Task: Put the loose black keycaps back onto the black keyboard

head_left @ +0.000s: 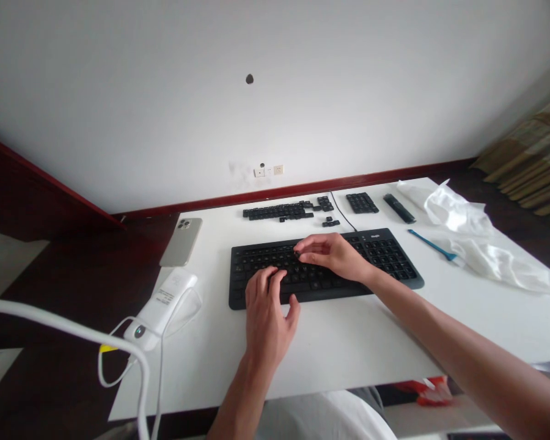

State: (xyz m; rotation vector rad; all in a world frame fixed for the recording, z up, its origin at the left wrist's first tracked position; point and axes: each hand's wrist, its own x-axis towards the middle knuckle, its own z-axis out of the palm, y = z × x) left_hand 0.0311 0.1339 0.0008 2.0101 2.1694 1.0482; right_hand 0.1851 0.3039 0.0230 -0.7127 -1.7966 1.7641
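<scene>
A black keyboard (311,296) lies on the white table, with many key positions bare of caps or showing dark sockets. My right hand (332,253) is over its upper middle, thumb and fingertips pinched together on a small black keycap (297,254). Lower on the left side, my left hand (270,311) rests with fingers apart, its fingertips touching or just above the keys. Behind the keyboard, loose black keycaps (279,211) are laid out in rows, a few of them (330,222) set apart. A block of number-pad keycaps (362,203) sits further right.
A phone (183,241) and a white power bank (165,305) with cables lie on the left. To the right are a blue brush (433,245), a black wrapped item (398,208) and crumpled white plastic (456,205). The keyboard cable (343,214) runs backward toward the wall.
</scene>
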